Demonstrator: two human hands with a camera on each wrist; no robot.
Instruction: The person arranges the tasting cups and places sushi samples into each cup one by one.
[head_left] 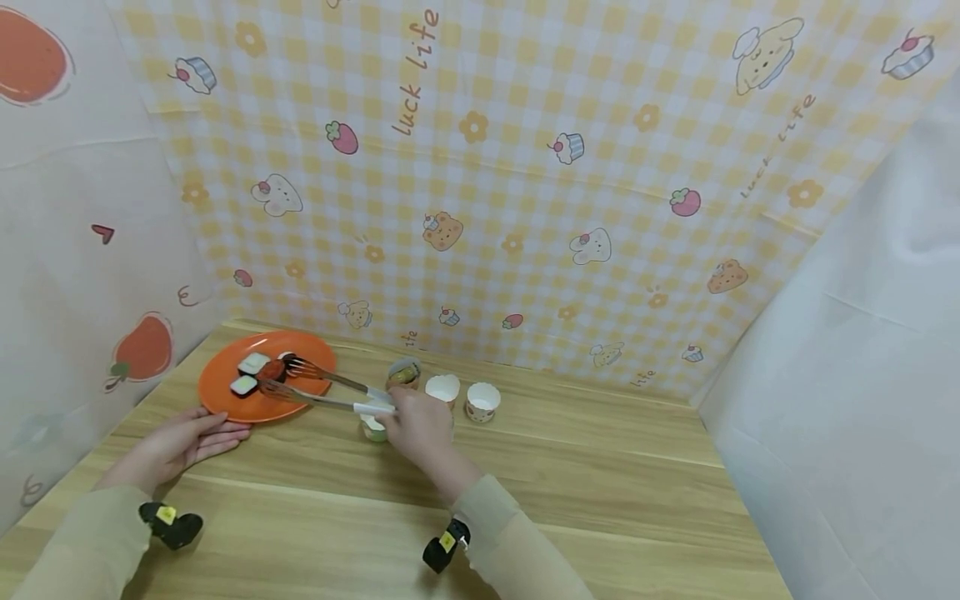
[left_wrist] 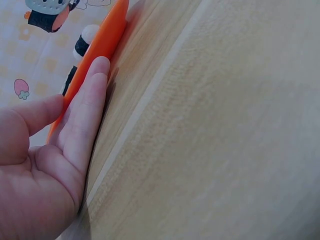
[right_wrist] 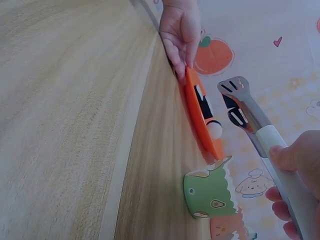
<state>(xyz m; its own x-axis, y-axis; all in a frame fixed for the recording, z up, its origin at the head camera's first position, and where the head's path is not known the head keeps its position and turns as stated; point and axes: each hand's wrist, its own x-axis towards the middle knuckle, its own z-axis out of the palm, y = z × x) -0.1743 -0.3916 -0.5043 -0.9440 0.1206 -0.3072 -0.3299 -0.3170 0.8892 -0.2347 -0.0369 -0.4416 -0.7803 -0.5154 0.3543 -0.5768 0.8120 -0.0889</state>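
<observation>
My left hand [head_left: 183, 446] holds the near left rim of an orange oval plate [head_left: 315, 340], thumb at the edge and straight fingers beneath, as the left wrist view shows. White-topped sushi pieces [head_left: 243, 386] wrapped in black lie on the plate. White-handled metal tongs [head_left: 330, 402] are gripped in my right hand [head_left: 422, 427], pointing left over the plate. Between the tong heads is an orange sushi piece with a black band [left_wrist: 45, 19], raised above the plate in both wrist views.
Several paper cups stand right of the plate. A green one [right_wrist: 210, 192] is nearest, partly behind my right hand; another cup [head_left: 405, 372] at the back has something in it. Two pale cups [head_left: 482, 402] stand farther right. A checked cloth [head_left: 525, 192] hangs behind the wooden table [head_left: 600, 483].
</observation>
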